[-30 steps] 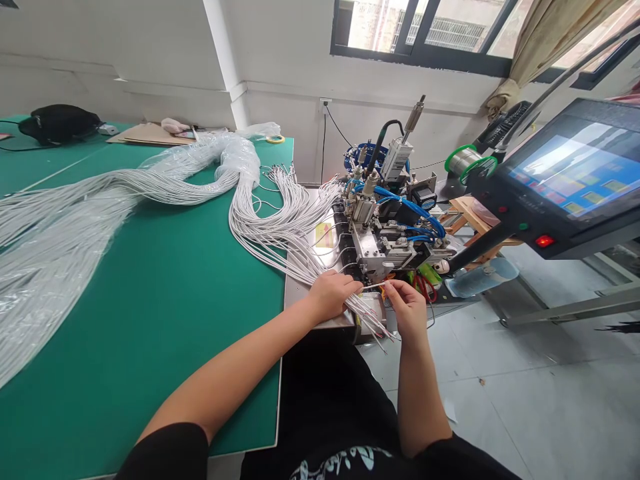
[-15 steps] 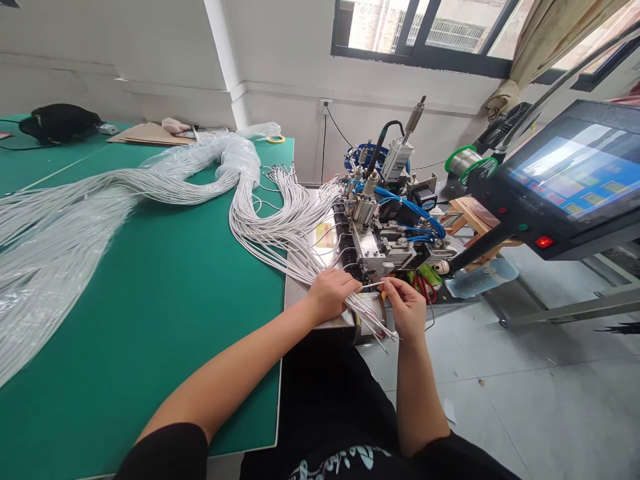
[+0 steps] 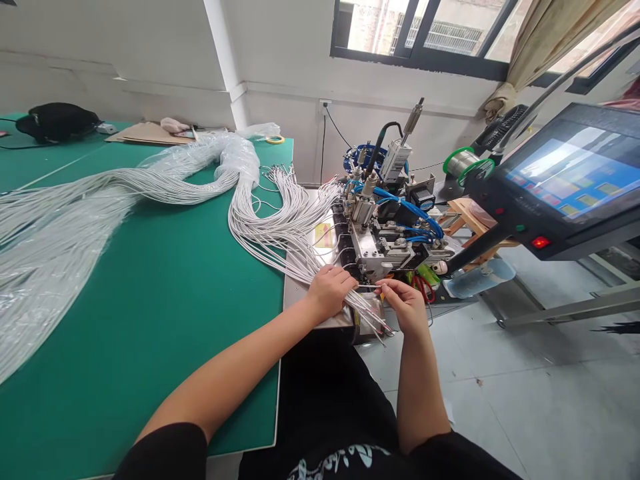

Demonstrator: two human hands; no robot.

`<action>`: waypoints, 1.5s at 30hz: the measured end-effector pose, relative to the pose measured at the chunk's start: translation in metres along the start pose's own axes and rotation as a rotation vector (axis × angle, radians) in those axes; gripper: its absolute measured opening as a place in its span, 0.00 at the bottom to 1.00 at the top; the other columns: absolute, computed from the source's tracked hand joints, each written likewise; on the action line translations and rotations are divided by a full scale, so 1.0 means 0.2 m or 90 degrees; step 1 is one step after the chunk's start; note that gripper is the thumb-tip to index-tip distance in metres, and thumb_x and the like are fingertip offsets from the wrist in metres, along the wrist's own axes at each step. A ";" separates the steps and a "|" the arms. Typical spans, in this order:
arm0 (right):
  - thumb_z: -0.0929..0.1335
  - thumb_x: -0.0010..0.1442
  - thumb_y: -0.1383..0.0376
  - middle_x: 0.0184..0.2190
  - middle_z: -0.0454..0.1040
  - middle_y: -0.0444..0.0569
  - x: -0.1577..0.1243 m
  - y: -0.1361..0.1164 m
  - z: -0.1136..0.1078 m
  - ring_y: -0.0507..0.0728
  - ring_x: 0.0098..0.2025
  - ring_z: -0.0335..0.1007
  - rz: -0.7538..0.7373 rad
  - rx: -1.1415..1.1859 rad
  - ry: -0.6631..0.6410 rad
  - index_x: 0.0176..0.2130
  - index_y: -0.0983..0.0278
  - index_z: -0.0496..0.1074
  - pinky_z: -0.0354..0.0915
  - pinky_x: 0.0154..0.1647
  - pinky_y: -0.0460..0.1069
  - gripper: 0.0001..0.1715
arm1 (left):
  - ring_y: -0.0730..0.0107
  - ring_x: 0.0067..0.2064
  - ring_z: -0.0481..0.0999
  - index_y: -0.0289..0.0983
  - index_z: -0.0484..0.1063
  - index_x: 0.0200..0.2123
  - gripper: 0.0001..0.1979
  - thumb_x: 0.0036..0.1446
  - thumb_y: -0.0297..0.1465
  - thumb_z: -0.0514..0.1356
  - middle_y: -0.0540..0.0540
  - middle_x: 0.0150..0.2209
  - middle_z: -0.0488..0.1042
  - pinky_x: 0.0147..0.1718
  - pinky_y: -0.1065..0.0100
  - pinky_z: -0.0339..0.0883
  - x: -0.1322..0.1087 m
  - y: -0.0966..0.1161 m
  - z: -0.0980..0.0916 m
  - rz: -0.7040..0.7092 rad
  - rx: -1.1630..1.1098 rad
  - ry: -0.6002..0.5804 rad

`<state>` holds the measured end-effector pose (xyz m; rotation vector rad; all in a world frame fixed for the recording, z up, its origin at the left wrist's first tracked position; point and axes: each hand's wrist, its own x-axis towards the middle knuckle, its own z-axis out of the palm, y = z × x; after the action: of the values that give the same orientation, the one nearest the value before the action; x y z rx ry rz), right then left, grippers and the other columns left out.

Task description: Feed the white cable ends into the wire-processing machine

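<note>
My left hand (image 3: 331, 291) is closed around a bundle of white cables (image 3: 297, 261) at the front edge of the machine's metal plate. Their loose ends (image 3: 371, 316) fan out past it towards the lower right. Between thumb and fingers, my right hand (image 3: 403, 300) pinches the end of a single white cable (image 3: 367, 287), stretched across from the left hand. Just behind both hands stands the machine (image 3: 367, 233), with metal blocks, cylinders and blue air tubes. Several single cables run from the bundle into its black side.
A green table (image 3: 200, 293) carries more cables under clear plastic wrap (image 3: 60, 267). To the right is a lit screen (image 3: 575, 170) on an arm, with a wire spool (image 3: 465, 165) beside it. Red-handled scissors (image 3: 424, 287) lie behind my right hand.
My right hand has shifted slightly left and the pinched cable now lies straighter and more level. The loose ends have moved slightly; my left hand keeps its hold.
</note>
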<state>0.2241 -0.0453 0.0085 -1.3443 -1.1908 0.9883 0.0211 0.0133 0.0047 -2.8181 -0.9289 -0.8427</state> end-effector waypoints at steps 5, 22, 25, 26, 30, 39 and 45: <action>0.70 0.54 0.51 0.27 0.74 0.49 0.04 0.03 -0.02 0.53 0.27 0.66 0.031 0.000 -0.053 0.37 0.65 0.77 0.61 0.26 0.47 0.20 | 0.64 0.40 0.70 0.38 0.71 0.33 0.08 0.60 0.25 0.52 0.46 0.33 0.74 0.44 0.61 0.56 0.00 0.01 -0.01 -0.016 0.053 0.008; 0.70 0.52 0.47 0.25 0.74 0.49 0.11 0.07 0.02 0.56 0.29 0.68 -0.001 -0.164 0.095 0.29 0.66 0.75 0.62 0.32 0.50 0.23 | 0.64 0.39 0.69 0.38 0.69 0.30 0.11 0.58 0.20 0.50 0.47 0.31 0.72 0.46 0.60 0.54 0.00 0.03 -0.01 -0.029 0.125 0.014; 0.69 0.52 0.47 0.23 0.71 0.46 0.13 0.09 0.02 0.53 0.26 0.63 0.002 -0.179 0.077 0.27 0.66 0.73 0.59 0.29 0.48 0.23 | 0.64 0.40 0.69 0.38 0.70 0.31 0.12 0.59 0.20 0.50 0.47 0.31 0.72 0.47 0.59 0.53 0.00 0.03 -0.01 -0.040 0.119 -0.002; 0.69 0.53 0.47 0.22 0.70 0.46 0.13 0.10 0.02 0.53 0.25 0.62 0.000 -0.177 0.061 0.27 0.65 0.73 0.58 0.28 0.48 0.23 | 0.64 0.40 0.69 0.38 0.70 0.32 0.12 0.60 0.20 0.50 0.47 0.31 0.72 0.47 0.59 0.53 0.00 0.03 0.00 -0.044 0.117 -0.005; 0.69 0.53 0.48 0.20 0.65 0.43 0.15 0.12 0.02 0.52 0.24 0.58 -0.023 -0.161 0.006 0.26 0.64 0.70 0.55 0.26 0.47 0.22 | 0.63 0.41 0.69 0.39 0.73 0.39 0.13 0.61 0.22 0.50 0.47 0.33 0.73 0.47 0.59 0.53 0.00 0.03 0.00 -0.047 0.109 0.005; 0.68 0.55 0.50 0.20 0.58 0.39 0.16 0.14 0.04 0.50 0.23 0.51 0.045 0.019 -0.071 0.25 0.63 0.64 0.51 0.25 0.45 0.21 | 0.62 0.41 0.70 0.46 0.70 0.51 0.18 0.62 0.24 0.52 0.46 0.36 0.71 0.47 0.57 0.54 0.02 0.03 -0.03 0.002 0.120 -0.064; 0.71 0.51 0.50 0.20 0.63 0.39 0.16 0.17 0.05 0.49 0.22 0.55 0.083 0.113 -0.083 0.27 0.63 0.68 0.54 0.24 0.45 0.20 | 0.63 0.42 0.69 0.50 0.68 0.54 0.20 0.62 0.24 0.52 0.46 0.37 0.71 0.51 0.56 0.53 0.05 0.04 -0.04 0.003 0.129 -0.126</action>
<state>0.2246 -0.0112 -0.0248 -1.2441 -1.0935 1.2614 0.0277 0.0108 0.0172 -2.7590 -0.9696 -0.4445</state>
